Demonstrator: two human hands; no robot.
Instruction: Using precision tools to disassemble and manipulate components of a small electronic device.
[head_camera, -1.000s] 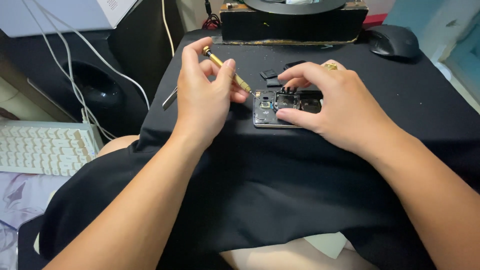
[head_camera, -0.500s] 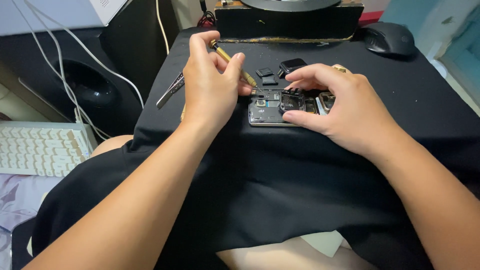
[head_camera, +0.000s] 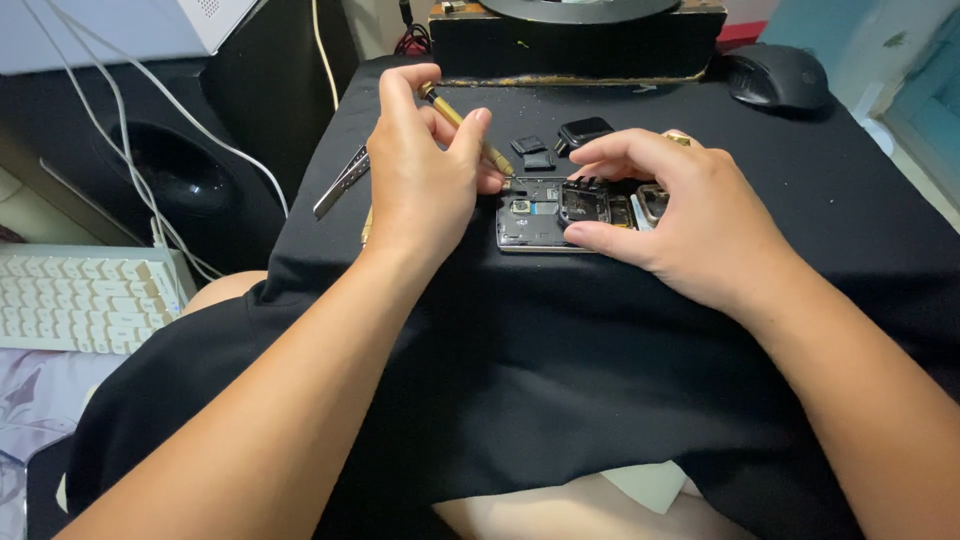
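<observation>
An opened smartphone (head_camera: 545, 212), its back cover off and circuitry exposed, lies flat on a black cloth (head_camera: 560, 380) just above the centre of the frame, between the person's two hands. The left hand (head_camera: 420, 185), at centre left, pinches a slim gold-coloured screwdriver (head_camera: 465, 128) between thumb and fingers, the shaft slanting down to the right so its tip meets the phone's upper left corner. The right hand (head_camera: 680, 215), at centre right, arches over the right half of the phone, thumb pressed along the lower edge and fingers curled on the upper edge, gripping the body and hiding that end from view. Both forearms run in from the lower corners of the frame.

Just above the phone, small dark parts (head_camera: 535, 152) and a black square piece (head_camera: 585, 130) sit on the cloth. Metal tweezers (head_camera: 342, 182) lie left of the left hand, partly hidden behind it. A black computer mouse (head_camera: 778, 75) rests at upper right, a dark box-shaped unit (head_camera: 575, 40) spans the top centre, a white keyboard (head_camera: 80, 300) sits at the left edge, and white cables (head_camera: 130, 120) trail across the upper left.
</observation>
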